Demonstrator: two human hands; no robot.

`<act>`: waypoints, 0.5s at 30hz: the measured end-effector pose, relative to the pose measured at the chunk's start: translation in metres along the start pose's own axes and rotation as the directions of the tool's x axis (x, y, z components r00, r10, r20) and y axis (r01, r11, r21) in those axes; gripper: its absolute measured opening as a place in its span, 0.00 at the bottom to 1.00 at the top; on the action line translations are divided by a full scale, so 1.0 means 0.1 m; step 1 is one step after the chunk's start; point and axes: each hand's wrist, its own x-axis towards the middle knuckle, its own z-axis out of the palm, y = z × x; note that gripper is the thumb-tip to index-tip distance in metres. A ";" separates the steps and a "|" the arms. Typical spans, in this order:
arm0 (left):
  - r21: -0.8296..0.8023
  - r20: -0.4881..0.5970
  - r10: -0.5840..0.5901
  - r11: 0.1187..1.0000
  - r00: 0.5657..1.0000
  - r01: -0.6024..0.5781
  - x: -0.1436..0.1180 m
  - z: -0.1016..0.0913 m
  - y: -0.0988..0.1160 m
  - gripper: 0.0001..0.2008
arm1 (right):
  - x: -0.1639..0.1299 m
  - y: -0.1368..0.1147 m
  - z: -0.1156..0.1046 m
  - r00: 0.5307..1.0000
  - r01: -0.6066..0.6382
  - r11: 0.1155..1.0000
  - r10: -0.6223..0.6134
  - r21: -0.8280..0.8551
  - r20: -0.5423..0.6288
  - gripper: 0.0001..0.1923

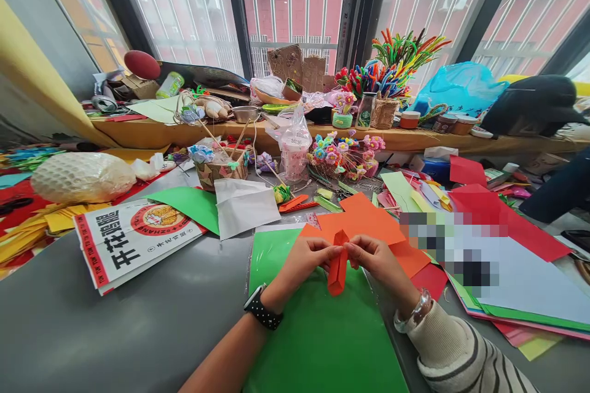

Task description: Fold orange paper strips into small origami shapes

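I see my left hand (306,258) and right hand (375,256) both pinched shut on the upper end of the folded orange paper strip (338,262), which hangs upright just above the green sheet (322,331), near that sheet's far edge. My worry is that the fingertips grip only the top, so an uneven pull could tear the crease or skew the fold. The loose orange sheet (364,218), just beyond the green sheet, could also be dragged along by my wrists.
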 end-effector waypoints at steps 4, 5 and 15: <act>-0.010 -0.011 -0.007 1.000 1.000 0.007 0.00 0.00 0.00 0.16 | 0.00 0.00 0.00 1.000 -0.003 1.000 0.003 -0.031 -0.021 0.13; -0.010 -0.009 -0.004 1.000 1.000 0.004 0.00 0.00 0.00 0.15 | 0.00 0.01 -0.01 1.000 -0.003 0.999 0.002 -0.032 -0.022 0.12; 0.033 0.071 0.017 0.999 0.997 -0.019 -0.01 -0.04 0.00 0.15 | 0.01 0.04 -0.01 1.000 -0.021 0.999 0.021 0.030 -0.012 0.10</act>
